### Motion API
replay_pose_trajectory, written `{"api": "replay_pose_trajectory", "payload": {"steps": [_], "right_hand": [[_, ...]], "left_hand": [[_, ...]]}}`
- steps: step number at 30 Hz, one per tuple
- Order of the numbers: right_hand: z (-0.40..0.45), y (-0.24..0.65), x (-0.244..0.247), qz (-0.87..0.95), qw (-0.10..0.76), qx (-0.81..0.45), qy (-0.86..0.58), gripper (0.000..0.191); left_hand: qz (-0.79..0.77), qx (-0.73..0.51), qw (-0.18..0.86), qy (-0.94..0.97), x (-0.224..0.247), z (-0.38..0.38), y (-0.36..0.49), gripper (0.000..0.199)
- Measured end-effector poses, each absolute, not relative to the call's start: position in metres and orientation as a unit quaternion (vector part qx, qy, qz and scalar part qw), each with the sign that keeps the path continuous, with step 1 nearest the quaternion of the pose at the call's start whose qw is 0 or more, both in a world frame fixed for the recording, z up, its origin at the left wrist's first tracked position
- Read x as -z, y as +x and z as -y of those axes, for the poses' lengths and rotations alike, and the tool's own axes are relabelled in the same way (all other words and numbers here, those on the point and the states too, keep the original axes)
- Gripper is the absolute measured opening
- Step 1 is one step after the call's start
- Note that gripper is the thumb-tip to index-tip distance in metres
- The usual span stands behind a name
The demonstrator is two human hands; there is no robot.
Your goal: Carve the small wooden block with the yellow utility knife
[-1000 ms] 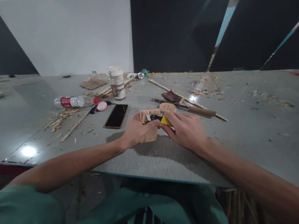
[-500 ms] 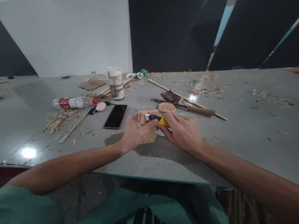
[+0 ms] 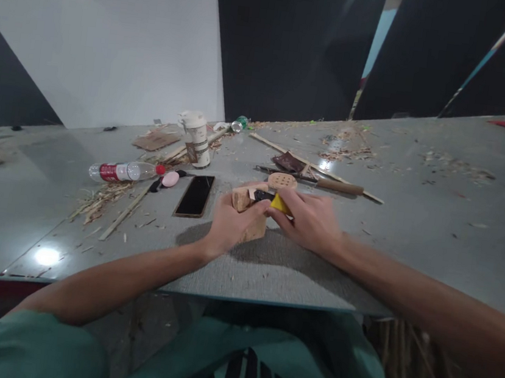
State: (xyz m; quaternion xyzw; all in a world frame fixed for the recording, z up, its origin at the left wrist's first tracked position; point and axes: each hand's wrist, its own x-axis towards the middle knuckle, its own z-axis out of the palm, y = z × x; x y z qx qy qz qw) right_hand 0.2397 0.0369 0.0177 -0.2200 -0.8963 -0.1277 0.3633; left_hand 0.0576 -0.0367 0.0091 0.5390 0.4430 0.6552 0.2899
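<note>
A green shirt with black print (image 3: pixel 252 373) is seen nearest, at the edge of a grey table (image 3: pixel 416 240) strewn with wood shavings. Just above the table's near part, a pale, blocky piece of carved wood (image 3: pixel 254 231) is held between the hands. It is gripped by the closed fingers of the left hand (image 3: pixel 228 223), and the thumb is laid across its near side, close to the knife. A yellow-and-black utility knife (image 3: pixel 280 204) is held in the right hand (image 3: pixel 315 221), its handle pinched between thumb and bent fingers. The blade is pointed left and set against the upper part of the wood; how deep it sits cannot be told.

To the left of the hands, a black-screened phone (image 3: pixel 195 196) is laid flat. Farther left, a thin pale wooden strip (image 3: pixel 124 215) is seen beside a heap of shavings (image 3: pixel 100 201). A pink oval object (image 3: pixel 170 179) is placed near the red cap of a clear plastic bottle with a red label (image 3: pixel 121 171), which is lying on its side.

Beyond the hands, a pale oval piece with holes (image 3: pixel 282 181) is placed near a long tool with a brown wooden handle (image 3: pixel 340 187). Farther back, a white lidded paper cup (image 3: pixel 198 139) is stood upright, and a green can (image 3: pixel 239 124) is seen near the wall panels (image 3: pixel 297 53).
</note>
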Motion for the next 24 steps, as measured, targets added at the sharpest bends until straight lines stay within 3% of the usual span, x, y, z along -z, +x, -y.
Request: {"api": "replay_pose_trajectory", "payload": {"steps": [10,16,24], "right_hand": [[-0.038,0.245,-0.027,0.913,0.340,0.138,-0.179,0.042],[-0.038,0.245,-0.027,0.914,0.335,0.130,-0.188,0.036],[-0.040,0.249,-0.031,0.914,0.331,0.132,-0.196,0.037]], "left_hand": [[-0.451,-0.606,0.308,0.578,-0.007,0.037,0.049,0.044],[-0.424,-0.594,0.345,0.591,-0.009,0.038,0.053,0.036],[-0.436,-0.599,0.355,0.571,-0.007,0.038,0.050,0.044]]}}
